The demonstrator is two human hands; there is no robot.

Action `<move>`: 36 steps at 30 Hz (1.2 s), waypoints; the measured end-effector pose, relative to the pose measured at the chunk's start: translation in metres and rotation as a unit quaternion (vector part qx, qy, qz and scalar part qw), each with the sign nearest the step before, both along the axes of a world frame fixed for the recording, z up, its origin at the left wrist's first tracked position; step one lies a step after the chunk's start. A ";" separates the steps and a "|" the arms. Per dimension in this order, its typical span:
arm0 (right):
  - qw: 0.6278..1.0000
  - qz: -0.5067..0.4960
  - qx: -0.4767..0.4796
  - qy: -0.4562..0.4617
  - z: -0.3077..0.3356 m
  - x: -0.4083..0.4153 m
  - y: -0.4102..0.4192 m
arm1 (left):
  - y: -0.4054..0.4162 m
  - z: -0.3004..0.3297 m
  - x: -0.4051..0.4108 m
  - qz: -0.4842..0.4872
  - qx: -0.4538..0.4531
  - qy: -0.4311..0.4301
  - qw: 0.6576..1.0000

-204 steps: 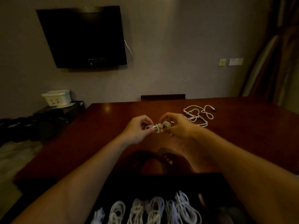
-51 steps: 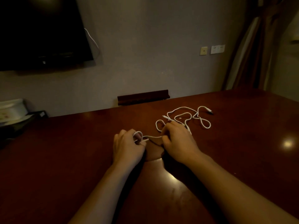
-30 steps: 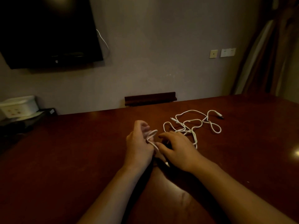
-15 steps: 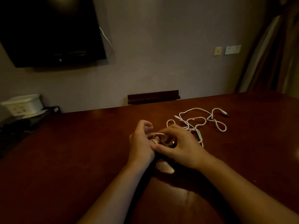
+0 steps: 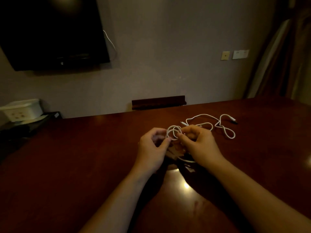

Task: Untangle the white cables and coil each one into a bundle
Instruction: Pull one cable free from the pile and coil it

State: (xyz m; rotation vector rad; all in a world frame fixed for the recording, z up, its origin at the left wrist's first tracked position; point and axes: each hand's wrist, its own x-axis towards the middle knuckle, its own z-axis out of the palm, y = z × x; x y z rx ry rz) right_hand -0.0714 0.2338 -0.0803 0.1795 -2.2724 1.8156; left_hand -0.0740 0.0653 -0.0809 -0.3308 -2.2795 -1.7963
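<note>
Coiling is under way: left hand (image 5: 152, 148) and right hand (image 5: 198, 143) each pinch the small loops of the white cable (image 5: 174, 132) above the desk (image 5: 67, 165), mid-width. Its slack trails toward the far edge. Next, presumably, another loop is drawn in.

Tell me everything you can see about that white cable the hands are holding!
The white cable is thin, smooth and bendy, like plastic. Near the middle, small loops of it stand up between the left hand and right hand, pinched by both. The rest lies in loose curves on the dark wooden table, ending in a small plug at the far right.
</note>
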 end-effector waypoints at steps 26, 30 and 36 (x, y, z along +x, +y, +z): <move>0.998 0.037 0.052 -0.006 0.006 0.002 0.005 | -0.004 0.002 -0.002 0.001 0.125 -0.093 0.988; 0.998 0.053 -0.006 -0.031 0.009 0.002 0.007 | -0.005 0.005 0.002 -0.011 0.079 -0.080 0.994; 0.995 0.090 0.000 -0.050 0.016 0.008 -0.003 | 0.002 0.018 0.013 -0.096 0.137 -0.147 0.975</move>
